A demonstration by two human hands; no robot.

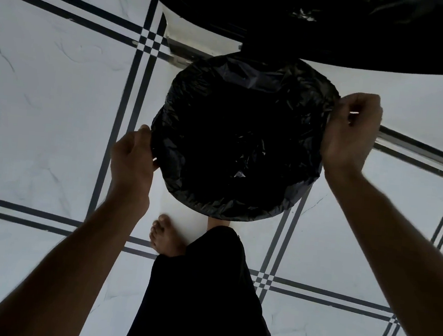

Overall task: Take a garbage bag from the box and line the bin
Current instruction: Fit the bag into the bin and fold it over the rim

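A black garbage bag [241, 132] lies inside a round bin on the floor, and its edge is folded over the bin's rim [226, 214] all the way around. My left hand [132, 159] pinches the bag's edge at the rim's left side. At the upper right side of the rim my right hand [350, 128] grips the bag's edge. The bin's raised lid [310, 19] stands open behind it, large and dark at the top of the view. The bin's wall is hidden under the bag. No box is in view.
The floor [46, 96] is white tile with dark double lines. My bare foot [166, 237] and a dark trouser leg [202, 301] stand just in front of the bin. A metal strip [419, 149] runs across the floor at the right.
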